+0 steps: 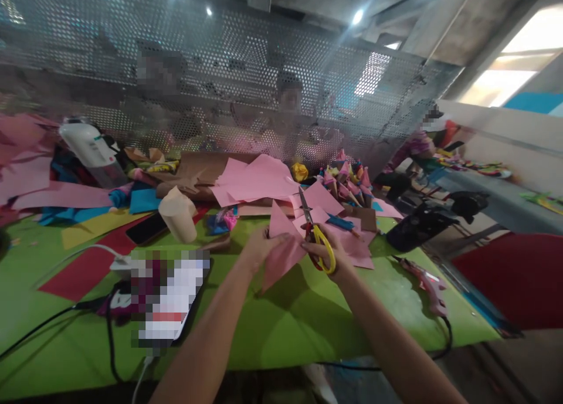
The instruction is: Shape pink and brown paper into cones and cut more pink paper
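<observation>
My left hand (259, 248) is closed on the left side of a pink sheet of paper (281, 254), which is held up over the green table. In my right hand (332, 254) is a pair of scissors (323, 248) with yellow and red handles. Their blades point up and away from me, beside the paper's upper right edge. My right fingers also reach the paper's right edge, but I cannot tell whether they grip it. Behind my hands lie more pink sheets (261, 178) and a cluster of small pink paper cones (347, 181).
A pink glue gun (428, 287) lies at the right, near a black bottle (413, 225). On the left are a lit phone (173, 301), a dark phone (149, 228), a cream roll (178, 216) and a white bottle (90, 149). A perforated metal screen (246, 52) stands behind the table.
</observation>
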Action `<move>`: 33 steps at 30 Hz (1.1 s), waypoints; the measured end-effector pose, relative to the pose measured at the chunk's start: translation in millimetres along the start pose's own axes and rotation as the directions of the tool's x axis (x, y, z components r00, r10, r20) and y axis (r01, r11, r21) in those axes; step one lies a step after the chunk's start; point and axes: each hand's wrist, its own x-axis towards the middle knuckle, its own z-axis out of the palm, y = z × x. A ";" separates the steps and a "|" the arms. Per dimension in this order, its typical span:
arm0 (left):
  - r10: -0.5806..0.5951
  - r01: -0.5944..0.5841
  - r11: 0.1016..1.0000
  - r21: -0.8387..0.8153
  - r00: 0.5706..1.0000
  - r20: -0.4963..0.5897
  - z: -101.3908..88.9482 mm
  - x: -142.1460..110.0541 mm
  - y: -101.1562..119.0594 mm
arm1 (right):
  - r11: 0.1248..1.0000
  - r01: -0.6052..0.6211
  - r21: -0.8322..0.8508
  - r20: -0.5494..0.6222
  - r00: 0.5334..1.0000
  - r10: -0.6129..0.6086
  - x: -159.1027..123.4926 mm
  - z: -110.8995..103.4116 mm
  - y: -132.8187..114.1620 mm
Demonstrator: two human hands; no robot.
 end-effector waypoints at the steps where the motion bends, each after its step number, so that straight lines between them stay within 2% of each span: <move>1: -0.025 0.025 1.000 -0.003 1.000 -0.003 -0.1 -0.4 0.3 | 1.000 -0.006 -0.001 0.004 1.000 0.006 -0.2 -0.2 -0.4; 5: -0.036 0.031 0.998 -0.052 0.995 -0.097 -4.9 0.7 4.3 | 1.000 -0.023 -0.018 0.093 0.995 0.025 -2.5 -1.2 -3.0; 9: -0.016 0.001 0.996 -0.093 0.987 -0.162 -11.0 1.3 10.8 | 0.994 0.062 -0.092 0.216 0.975 -0.041 -6.2 -5.7 -5.4; 14: -0.005 -0.024 0.991 -0.133 0.977 -0.213 -14.7 1.3 11.5 | 0.988 0.050 -0.143 0.419 0.908 0.015 -10.3 -12.0 -6.0; 17: -0.015 -0.016 0.991 -0.134 0.974 -0.227 -15.7 1.7 9.9 | 0.988 0.063 -0.141 0.487 0.874 0.014 -11.8 -12.6 -5.8; 22: -0.033 -0.001 0.989 -0.145 0.972 -0.231 -16.6 2.0 9.1 | 0.983 0.091 -0.158 0.523 0.852 0.005 -13.0 -10.8 -8.9; 33: -0.052 0.024 0.990 -0.141 0.979 -0.196 -18.6 6.7 4.9 | 0.985 0.025 -0.171 0.480 0.875 0.061 -15.4 -4.6 -15.0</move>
